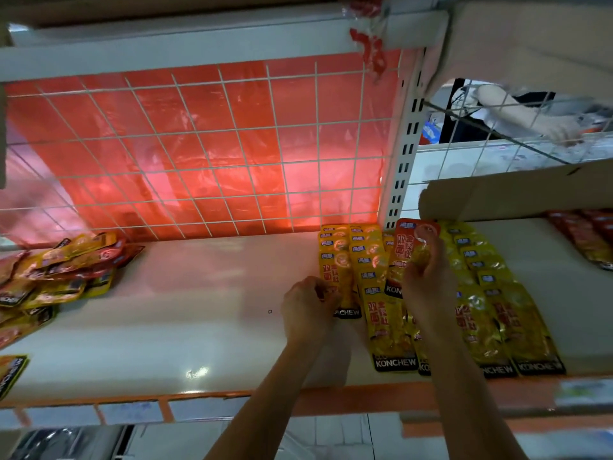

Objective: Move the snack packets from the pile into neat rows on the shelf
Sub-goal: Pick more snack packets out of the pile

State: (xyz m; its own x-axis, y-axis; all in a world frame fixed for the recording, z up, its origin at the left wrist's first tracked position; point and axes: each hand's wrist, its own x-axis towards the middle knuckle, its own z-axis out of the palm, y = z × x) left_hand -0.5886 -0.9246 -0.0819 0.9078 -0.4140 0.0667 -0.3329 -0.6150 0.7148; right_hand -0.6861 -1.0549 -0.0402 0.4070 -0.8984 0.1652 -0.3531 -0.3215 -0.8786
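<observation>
Shelf (199,327), white deck, orange front lip. The person is working at its right part.

- Pile (56,270): lying loose at far left against the wire grid (199,144), yellow and red packets jumbled together. Well apart from the rows, with bare deck between. One stray packet (10,373) is sitting at the near left edge.
- Rows (481,293): yellow packets are lying flat and overlapping like shingles, running far to near, brand ends toward the lip. Probably lapped this way so each label is showing and more are fitting.
- Right hand (428,283): fingers are wrapped and clamped round the middle of a red-topped packet (411,237), holding it lengthwise over the gap between two rows, top end pointing to the far side. Likely lining it up with the rows before laying it in.
- Left hand (308,307): fingers are curling onto the left edge of the front packet (343,287) of the leftmost row, gripping it. My guess is that it is steadying or squaring that row while the other hand is placing.
- Cardboard flap (514,190) is overhanging the far right of the shelf; more red packets (587,237) are lying beyond it.

Judgement: mid-task. Several rows are standing, but much of the pile is waiting.
</observation>
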